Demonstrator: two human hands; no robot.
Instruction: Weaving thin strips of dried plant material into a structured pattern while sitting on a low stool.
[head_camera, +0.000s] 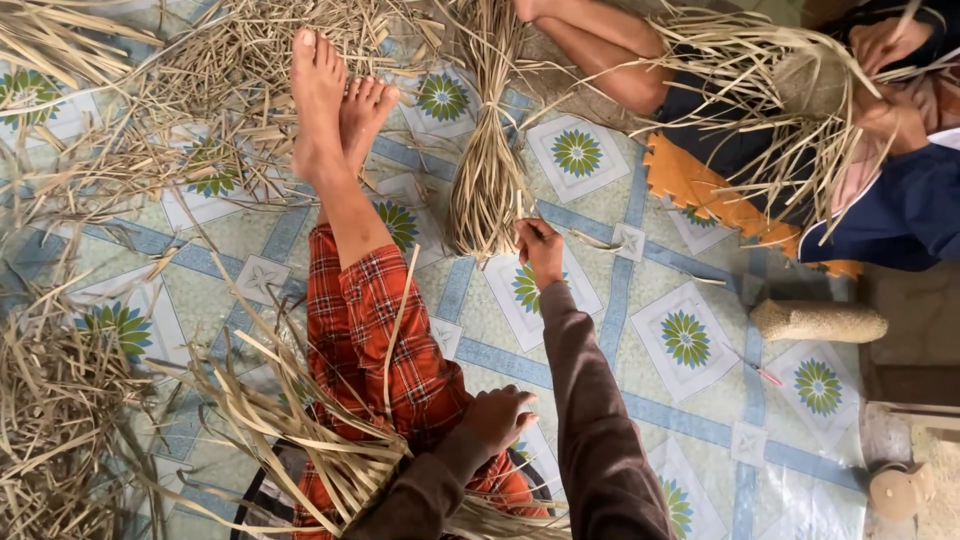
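Note:
My right hand (540, 248) reaches forward and pinches a strand at the near end of a tied bundle of dried straw-coloured leaf strips (488, 170) lying on the patterned floor mat (640, 300). My left hand (497, 415) rests closed on my lap, holding down the woven start of a piece whose loose strips (300, 420) fan out to the left. My legs in red checked trousers (370, 330) stretch forward, bare feet (335, 105) crossed.
Loose dried strips (60, 420) lie heaped at left and along the top. Another person (880, 150) sits at top right working strips on an orange cushion (720, 195). A woven cylinder (818, 321), a small pink-handled tool (768, 375) and a wooden object (900, 488) lie at right.

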